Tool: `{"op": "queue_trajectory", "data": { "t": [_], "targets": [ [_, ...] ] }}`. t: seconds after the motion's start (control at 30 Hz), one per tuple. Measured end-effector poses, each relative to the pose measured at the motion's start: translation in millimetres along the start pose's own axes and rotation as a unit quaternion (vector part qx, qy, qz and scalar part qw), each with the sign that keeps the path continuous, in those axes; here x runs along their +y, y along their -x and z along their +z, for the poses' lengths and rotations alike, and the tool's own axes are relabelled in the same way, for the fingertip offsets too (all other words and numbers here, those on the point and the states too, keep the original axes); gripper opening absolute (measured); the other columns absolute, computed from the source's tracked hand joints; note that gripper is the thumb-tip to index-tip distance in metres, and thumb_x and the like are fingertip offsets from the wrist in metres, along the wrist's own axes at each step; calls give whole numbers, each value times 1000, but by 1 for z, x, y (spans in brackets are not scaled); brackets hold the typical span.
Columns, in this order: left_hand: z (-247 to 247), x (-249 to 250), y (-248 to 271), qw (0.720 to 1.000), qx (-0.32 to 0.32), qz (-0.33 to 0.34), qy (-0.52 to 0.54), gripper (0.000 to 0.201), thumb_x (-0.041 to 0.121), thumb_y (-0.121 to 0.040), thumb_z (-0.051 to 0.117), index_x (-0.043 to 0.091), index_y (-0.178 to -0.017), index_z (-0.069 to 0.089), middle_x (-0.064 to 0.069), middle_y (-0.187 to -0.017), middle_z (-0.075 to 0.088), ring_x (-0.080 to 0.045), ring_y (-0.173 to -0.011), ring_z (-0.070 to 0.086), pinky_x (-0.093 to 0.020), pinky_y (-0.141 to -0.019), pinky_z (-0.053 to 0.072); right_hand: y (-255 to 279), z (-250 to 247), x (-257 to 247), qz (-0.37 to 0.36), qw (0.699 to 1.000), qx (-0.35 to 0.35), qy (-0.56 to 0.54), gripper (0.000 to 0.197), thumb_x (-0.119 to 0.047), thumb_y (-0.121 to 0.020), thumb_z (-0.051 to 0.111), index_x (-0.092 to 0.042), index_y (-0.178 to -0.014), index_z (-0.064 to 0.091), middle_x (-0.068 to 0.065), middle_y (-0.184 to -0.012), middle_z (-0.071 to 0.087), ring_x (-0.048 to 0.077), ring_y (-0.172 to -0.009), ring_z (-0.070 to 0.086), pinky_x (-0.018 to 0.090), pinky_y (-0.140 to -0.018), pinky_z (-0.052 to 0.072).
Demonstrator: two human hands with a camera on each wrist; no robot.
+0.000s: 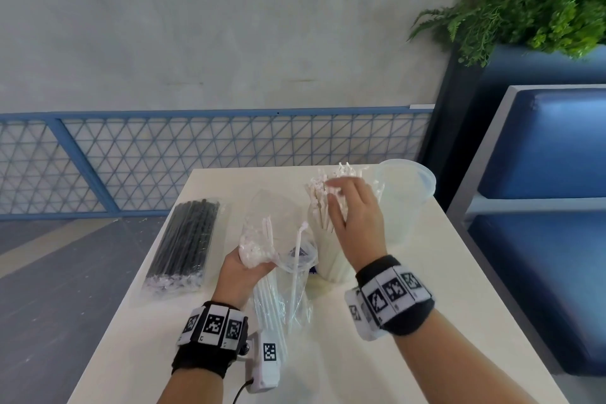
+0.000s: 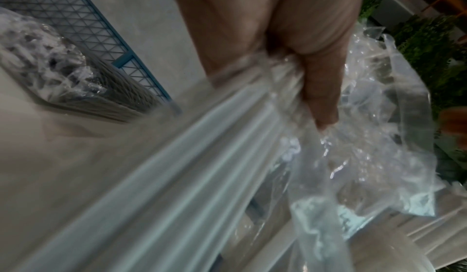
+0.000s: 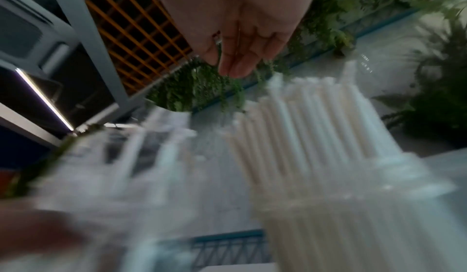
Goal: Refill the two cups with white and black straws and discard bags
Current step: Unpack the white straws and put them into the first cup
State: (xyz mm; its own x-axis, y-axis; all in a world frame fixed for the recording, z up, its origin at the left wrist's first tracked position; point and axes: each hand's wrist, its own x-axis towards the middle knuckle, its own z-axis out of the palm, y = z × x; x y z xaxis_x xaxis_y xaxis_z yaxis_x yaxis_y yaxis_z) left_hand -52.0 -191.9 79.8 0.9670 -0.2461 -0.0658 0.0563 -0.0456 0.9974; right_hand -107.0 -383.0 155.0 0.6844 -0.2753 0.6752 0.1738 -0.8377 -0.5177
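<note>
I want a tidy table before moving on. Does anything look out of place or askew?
One white straw sticks up at a slant from the torn clear bag gripped by the left hand, apart from the others. The far cup stands empty. Nothing looks spilled.

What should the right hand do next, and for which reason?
Probably reach back to the clear bag for more white straws. The right hand is open beside the filled cup, and the left hand grips the bag, which has straws left.
</note>
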Motion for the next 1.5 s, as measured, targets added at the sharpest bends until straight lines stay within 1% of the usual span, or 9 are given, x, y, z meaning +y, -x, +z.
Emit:
{"op": "queue_trajectory", "data": {
  "t": [0.17,0.37,0.63,0.93,1.07,1.17,1.3,1.4,1.5],
  "targets": [
    [0,2,1,1000,0,15,-8,37,0,-72,75,0,-107,64,-11,-98,71,-21,-94,66,-21,-73,51,41,17,-20,85,976,-191,-61,23,-17,-91,56,-13,-112,61,0,-101,64,14,-77,61,29,-77,54],
    [-1,11,12,998,-44,45,-20,37,-3,-72,74,-1,-107,63,0,-92,72,-5,-84,69,-13,-70,50,46,28,-21,125,961,-218,-118,24,-14,-91,55,-11,-114,59,4,-103,70,10,-95,64,0,-77,42],
    [0,16,17,984,-167,57,2,70,-18,-61,74,17,-118,54,2,-101,73,-12,-96,69,-22,-76,55,45,36,-31,126,927,-319,-149,47,-24,-82,68,-10,-125,55,1,-117,65,4,-92,59,4,-79,44],
    [-2,13,13,958,-260,47,-112,118,44,-33,92,25,-134,34,7,-128,53,-10,-121,52,-30,-99,46,49,42,-48,201,898,-391,-21,50,-43,-83,60,-4,-113,59,10,-107,66,23,-103,60,32,-91,49],
    [1,13,18,960,-271,51,-40,111,35,-35,94,21,-131,39,-2,-125,61,-7,-121,55,-36,-103,46,55,44,-46,303,868,-385,-87,45,-36,-85,62,-3,-116,57,11,-114,62,23,-106,58,28,-91,48],
    [5,12,20,960,-273,57,-2,99,15,-42,88,12,-129,42,-10,-122,61,-16,-113,60,-31,-92,52,57,42,-46,377,841,-331,-201,44,-25,-84,65,-5,-121,52,1,-103,54,6,-81,53,3,-61,44],
    [-5,5,16,967,-246,21,69,78,18,-54,81,16,-126,50,1,-114,67,-16,-108,61,-25,-83,50,52,39,-44,331,884,-244,-222,30,-19,-85,62,-4,-111,57,12,-96,65,24,-88,63,34,-80,54],
    [-4,11,13,971,-204,-9,126,70,55,-64,74,14,-118,59,-1,-108,69,-16,-100,64,-27,-81,53,46,35,-43,280,906,-242,-205,32,-21,-85,64,-10,-114,56,6,-100,67,20,-93,62,30,-84,50],
    [8,21,9,988,-89,-4,130,33,41,-81,57,9,-87,66,-9,-83,67,-22,-76,62,-22,-62,51,42,35,-43,255,914,-245,-197,24,-20,-84,64,-7,-104,60,-5,-78,61,10,-72,58,18,-68,47]
  ]
}}
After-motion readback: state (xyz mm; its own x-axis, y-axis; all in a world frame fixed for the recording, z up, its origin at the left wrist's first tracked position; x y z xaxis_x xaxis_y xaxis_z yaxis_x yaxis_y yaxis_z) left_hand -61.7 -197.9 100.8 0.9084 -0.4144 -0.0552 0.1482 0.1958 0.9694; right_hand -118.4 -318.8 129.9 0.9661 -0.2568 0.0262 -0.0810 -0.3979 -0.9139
